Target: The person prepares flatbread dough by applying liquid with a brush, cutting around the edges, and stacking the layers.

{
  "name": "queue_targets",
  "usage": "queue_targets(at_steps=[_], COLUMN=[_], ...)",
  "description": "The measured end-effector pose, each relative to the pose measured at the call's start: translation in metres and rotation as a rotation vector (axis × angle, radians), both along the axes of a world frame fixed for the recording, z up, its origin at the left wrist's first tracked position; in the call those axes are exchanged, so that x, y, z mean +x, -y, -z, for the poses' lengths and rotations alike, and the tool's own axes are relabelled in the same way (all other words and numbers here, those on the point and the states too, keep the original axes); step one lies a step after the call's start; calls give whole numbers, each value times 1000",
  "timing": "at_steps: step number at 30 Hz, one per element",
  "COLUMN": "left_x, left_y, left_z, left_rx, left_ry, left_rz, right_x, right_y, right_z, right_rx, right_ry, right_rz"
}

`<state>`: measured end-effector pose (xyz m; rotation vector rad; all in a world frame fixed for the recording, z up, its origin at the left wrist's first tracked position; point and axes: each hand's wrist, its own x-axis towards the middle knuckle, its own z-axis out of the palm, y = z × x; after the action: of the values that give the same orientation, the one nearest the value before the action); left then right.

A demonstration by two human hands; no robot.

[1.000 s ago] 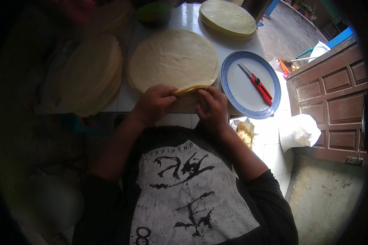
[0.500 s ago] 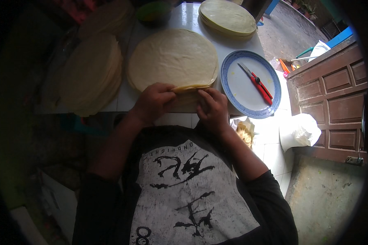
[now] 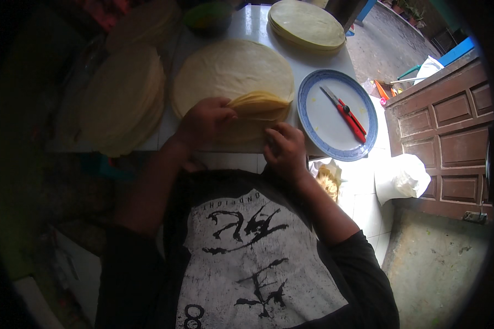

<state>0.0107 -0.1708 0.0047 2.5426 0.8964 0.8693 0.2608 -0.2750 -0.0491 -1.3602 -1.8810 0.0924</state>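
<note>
A stack of thin, round, pale dough sheets (image 3: 230,68) lies on the table in front of me. My left hand (image 3: 206,119) is closed on the near edge of the upper sheets and holds it lifted and folded back, so the yellowish undersides (image 3: 260,105) show. Below that fold, the lower sheets (image 3: 247,130) lie flat. My right hand (image 3: 286,148) is at their near right edge with its fingers curled and pinched together; whatever lies between the fingertips is hidden.
Right of the stack, a blue-rimmed white plate (image 3: 307,118) holds red-handled scissors (image 3: 351,122). More round sheets are piled at the left (image 3: 123,101) and far right (image 3: 307,24). A dark green bowl (image 3: 208,16) stands at the back. A brown door (image 3: 450,137) is at the right.
The near edge of the upper sheets has been lifted and folded back by my left hand, which moved slightly away from me. My right hand has come off that edge, a little lower.
</note>
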Motion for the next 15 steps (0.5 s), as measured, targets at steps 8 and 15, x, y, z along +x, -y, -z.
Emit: queue_targets(at_steps=[8, 15], left_x=[4, 1], left_y=[23, 29], left_z=[18, 13], left_rx=[49, 87], left_ry=[3, -51], left_rz=[133, 130], right_x=[-2, -4], right_y=[3, 4], right_z=[1, 2], right_rx=[6, 7], right_ry=[-18, -32], right_rz=[26, 42])
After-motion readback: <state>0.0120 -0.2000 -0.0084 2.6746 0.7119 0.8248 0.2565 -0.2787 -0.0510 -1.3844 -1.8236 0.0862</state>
